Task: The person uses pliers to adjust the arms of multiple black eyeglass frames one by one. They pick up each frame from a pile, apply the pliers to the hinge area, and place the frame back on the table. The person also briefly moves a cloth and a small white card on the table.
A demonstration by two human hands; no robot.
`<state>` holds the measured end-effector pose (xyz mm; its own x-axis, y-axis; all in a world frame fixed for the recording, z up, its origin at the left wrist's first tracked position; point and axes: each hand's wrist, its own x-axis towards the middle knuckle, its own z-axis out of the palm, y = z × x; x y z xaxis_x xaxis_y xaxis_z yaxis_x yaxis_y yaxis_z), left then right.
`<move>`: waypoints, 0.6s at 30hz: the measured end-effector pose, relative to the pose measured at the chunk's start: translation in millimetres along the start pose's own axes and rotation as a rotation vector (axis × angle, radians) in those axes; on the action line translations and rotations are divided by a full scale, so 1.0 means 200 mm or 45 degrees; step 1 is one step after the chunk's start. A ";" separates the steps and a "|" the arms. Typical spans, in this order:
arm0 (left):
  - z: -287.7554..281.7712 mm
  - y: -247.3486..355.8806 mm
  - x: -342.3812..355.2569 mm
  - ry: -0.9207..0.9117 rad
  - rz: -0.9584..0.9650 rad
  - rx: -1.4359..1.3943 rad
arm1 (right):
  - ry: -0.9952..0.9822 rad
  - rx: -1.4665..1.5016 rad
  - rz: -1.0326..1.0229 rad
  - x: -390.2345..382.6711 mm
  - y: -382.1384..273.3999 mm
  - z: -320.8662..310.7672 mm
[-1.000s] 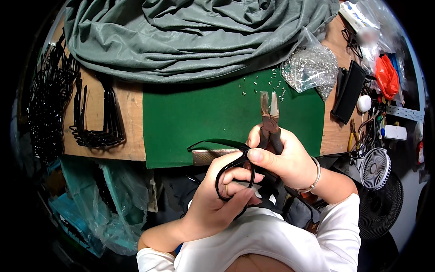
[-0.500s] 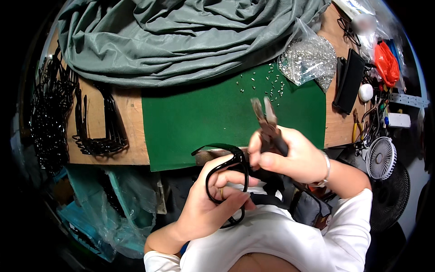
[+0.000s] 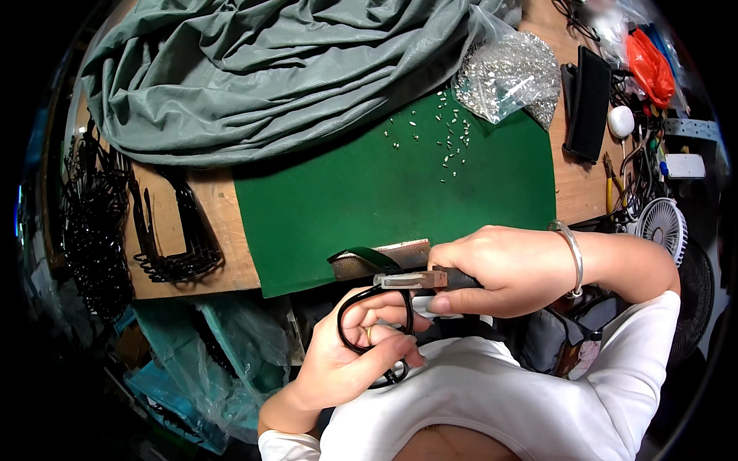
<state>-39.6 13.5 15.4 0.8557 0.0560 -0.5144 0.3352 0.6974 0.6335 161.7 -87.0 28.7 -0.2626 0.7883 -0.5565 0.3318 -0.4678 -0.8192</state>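
My right hand (image 3: 503, 269), with a silver bangle on the wrist, grips the dark handles of flat-jawed pliers (image 3: 403, 280) that lie level and point left. Their metal jaws meet the top of a black eyeglass frame (image 3: 347, 338). My left hand (image 3: 346, 373) holds that frame from below, fingers curled through and around its rim, close to my white shirt. Both hands are just off the near edge of the green mat (image 3: 384, 192). A small grey textured block (image 3: 400, 251) sits at that edge, right behind the pliers.
A large grey-green cloth (image 3: 254, 69) covers the back of the wooden bench. A clear bag of small metal parts (image 3: 507, 73) lies back right, with loose bits (image 3: 450, 138) scattered on the mat. Black frames (image 3: 173, 238) are stacked left. A black case (image 3: 588, 100) and a small fan (image 3: 661, 223) are at the right.
The pliers swung from pointing away from me to pointing left and dropped onto the frame. Both hands drew closer to my body.
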 end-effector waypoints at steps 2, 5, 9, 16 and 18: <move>0.00 -0.01 0.00 0.018 -0.005 0.004 | 0.109 -0.089 0.036 0.00 0.00 0.03; 0.02 -0.02 0.01 0.026 0.042 0.007 | 0.290 -0.273 0.078 0.00 0.03 0.09; 0.03 0.00 0.02 0.032 0.040 0.003 | 0.309 -0.250 0.089 -0.01 0.04 0.07; 0.03 0.04 0.06 0.002 0.038 0.044 | 0.469 -0.175 -0.005 -0.02 0.19 -0.09; 0.08 0.13 0.04 -0.025 -0.022 0.180 | 0.785 -0.249 -0.039 0.04 0.29 -0.05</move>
<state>-17.9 21.7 36.9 0.8562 0.0298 -0.5157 0.4011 0.5907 0.7001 187.9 -103.3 -22.3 0.2746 0.9123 -0.3038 0.5068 -0.4058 -0.7605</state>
